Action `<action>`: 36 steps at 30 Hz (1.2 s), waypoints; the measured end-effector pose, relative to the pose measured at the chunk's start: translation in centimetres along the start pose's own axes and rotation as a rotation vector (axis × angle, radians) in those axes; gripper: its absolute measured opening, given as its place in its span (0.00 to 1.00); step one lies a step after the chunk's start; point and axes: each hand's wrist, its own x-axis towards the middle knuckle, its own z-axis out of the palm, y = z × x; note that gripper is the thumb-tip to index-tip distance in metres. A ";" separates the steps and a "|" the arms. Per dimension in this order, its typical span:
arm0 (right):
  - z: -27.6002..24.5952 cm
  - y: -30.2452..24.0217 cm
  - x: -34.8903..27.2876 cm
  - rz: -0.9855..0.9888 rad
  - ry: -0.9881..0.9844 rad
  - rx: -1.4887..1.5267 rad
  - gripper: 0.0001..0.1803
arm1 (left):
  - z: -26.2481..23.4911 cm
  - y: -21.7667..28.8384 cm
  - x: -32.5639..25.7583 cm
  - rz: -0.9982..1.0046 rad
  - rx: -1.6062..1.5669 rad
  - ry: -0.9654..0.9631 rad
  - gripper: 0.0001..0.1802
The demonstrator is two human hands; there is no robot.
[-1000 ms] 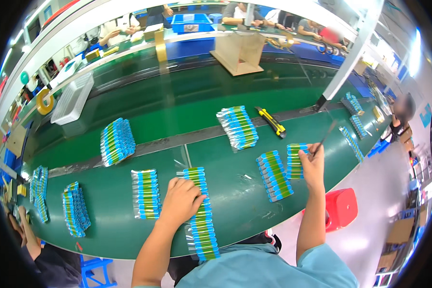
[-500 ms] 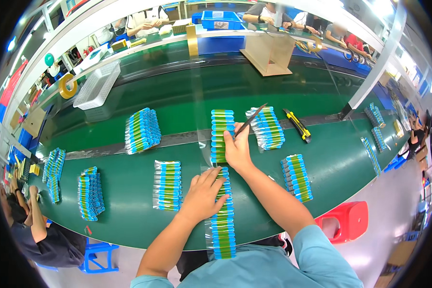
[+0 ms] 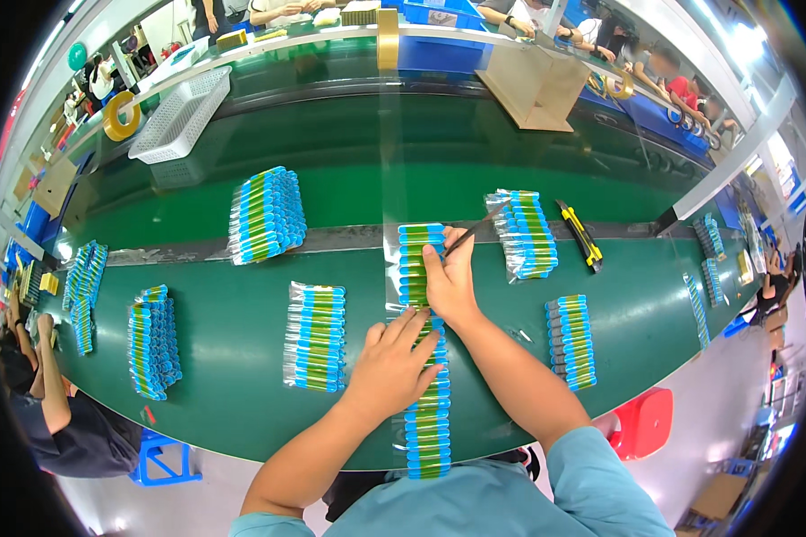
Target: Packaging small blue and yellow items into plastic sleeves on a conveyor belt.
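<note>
A long row of blue-and-green strip packs in clear film (image 3: 428, 438) runs from the middle of the table toward my body. Resting on it with fingers spread is my left hand (image 3: 392, 365). My right hand (image 3: 452, 279) is closed around a dark, narrow, pointed tool (image 3: 476, 231), which sticks out up and to the right; its kind is unclear. The thumb of that hand also presses on the far part of the row. A band of clear tape (image 3: 392, 170) stretches from a tape roll (image 3: 387, 40) on the rail down to the row's far part.
Similar packs lie left (image 3: 315, 338), far left (image 3: 267, 215), right (image 3: 571, 342) and far right (image 3: 524, 234). A yellow-and-black box cutter (image 3: 580, 236) lies beyond my right hand. A white basket (image 3: 184, 116) and a tan board box (image 3: 530, 85) stand farther off. Co-workers sit around; a red stool (image 3: 643, 422) stands right.
The view has shifted slightly. The row of packs has slid toward me, with both hands still on it. The pointed tool stays in my right hand.
</note>
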 end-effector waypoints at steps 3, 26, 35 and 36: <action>-0.1 0.2 0.0 -0.008 -0.025 0.009 0.16 | -0.2 0.1 0.2 -0.014 -0.007 -0.011 0.26; 0.7 0.9 8.8 0.143 0.008 -1.027 0.20 | -0.5 -0.4 -0.1 -0.033 -0.086 -0.036 0.24; -2.5 2.6 7.9 -0.060 0.196 -0.377 0.25 | 0.2 -1.0 0.5 -0.054 -0.343 0.074 0.31; -1.8 0.2 6.1 -0.038 0.152 -0.356 0.29 | -0.2 -1.2 0.4 -0.058 -0.419 0.198 0.29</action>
